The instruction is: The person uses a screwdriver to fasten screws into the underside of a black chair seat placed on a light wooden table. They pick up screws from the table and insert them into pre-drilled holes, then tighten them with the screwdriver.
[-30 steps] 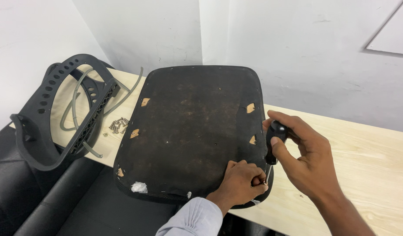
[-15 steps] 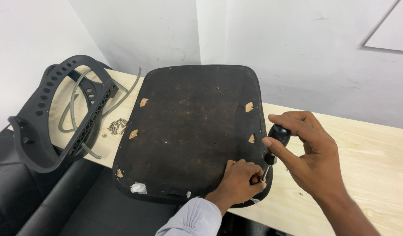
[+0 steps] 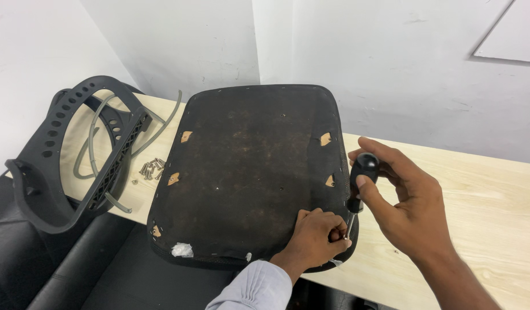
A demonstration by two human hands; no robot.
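Head view: our right hand (image 3: 411,215) clamps the black-handled screwdriver (image 3: 358,183), its shaft running down and slightly left to our left hand (image 3: 316,238), whose pinched fingertips (image 3: 336,236) steady the tip on the upturned seat pan (image 3: 250,172), at its near right corner.

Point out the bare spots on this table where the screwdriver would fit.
Bare wood lies right of the seat pan, beyond the right hand, up to the wall. The left end is crowded: backrest frame, grey tubes and loose screws. The left hand blocks the seat's near corner.
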